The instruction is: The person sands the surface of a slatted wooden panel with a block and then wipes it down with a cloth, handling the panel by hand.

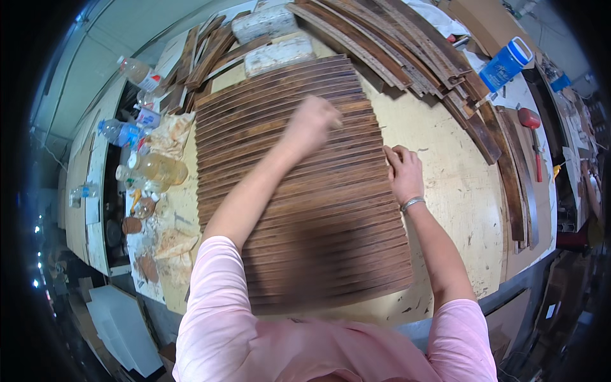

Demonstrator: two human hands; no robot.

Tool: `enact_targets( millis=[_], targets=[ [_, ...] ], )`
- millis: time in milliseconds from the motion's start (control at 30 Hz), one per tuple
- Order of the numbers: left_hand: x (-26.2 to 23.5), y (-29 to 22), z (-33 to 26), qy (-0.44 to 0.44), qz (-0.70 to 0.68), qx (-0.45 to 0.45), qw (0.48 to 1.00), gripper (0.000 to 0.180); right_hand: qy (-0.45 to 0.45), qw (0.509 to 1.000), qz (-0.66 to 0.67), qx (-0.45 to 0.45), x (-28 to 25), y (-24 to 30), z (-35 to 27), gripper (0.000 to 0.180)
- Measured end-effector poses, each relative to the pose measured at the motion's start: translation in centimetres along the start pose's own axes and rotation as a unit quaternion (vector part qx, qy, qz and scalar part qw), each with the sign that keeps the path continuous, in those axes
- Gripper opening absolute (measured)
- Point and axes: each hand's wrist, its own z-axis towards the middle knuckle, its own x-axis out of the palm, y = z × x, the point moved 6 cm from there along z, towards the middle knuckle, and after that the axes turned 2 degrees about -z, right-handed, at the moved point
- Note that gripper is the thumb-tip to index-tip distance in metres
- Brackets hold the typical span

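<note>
Dark brown wooden strips (299, 191) lie side by side, forming a large ribbed panel on the pale worktable. My left hand (315, 121) is over the upper right part of the panel, its fingers closed in a pinch. Whatever they hold is too small to make out. At the panel's right edge my right hand (405, 173) has its fingers bent against the strip ends, with the wrist resting near the pale board. A dark shadow blurs the panel's near part.
Long wooden strips (388, 44) are stacked at the far right, beside a blue jug (506, 63) and a red-headed mallet (529, 121). Two wrapped blocks (280, 56) sit behind the panel. Along the left stand several bottles (153, 170) and stained cloths (172, 134).
</note>
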Motion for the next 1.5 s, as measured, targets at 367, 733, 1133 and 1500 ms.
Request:
enact_targets(
  millis=[367,733,1133,1500],
  targets=[
    [5.6,0.7,9.1,-0.007,-0.025,0.029,0.999,0.033,-0.009,1.000,0.012,0.001,-0.8,-0.3,0.3,0.050],
    [9.6,8.6,15.6,-0.017,-0.063,-0.102,0.993,0.025,-0.002,1.000,0.009,0.009,-1.0,-0.1,0.2,0.049],
    [6.1,7.8,14.4,0.018,0.008,-0.126,0.992,0.018,-0.013,1.000,0.006,-0.001,-0.9,-0.2,0.2,0.051],
    [-0.4,12.6,8.3,-0.080,-0.073,-0.237,0.965,0.020,-0.016,1.000,0.010,-0.005,-1.0,-0.1,0.3,0.051]
  ],
)
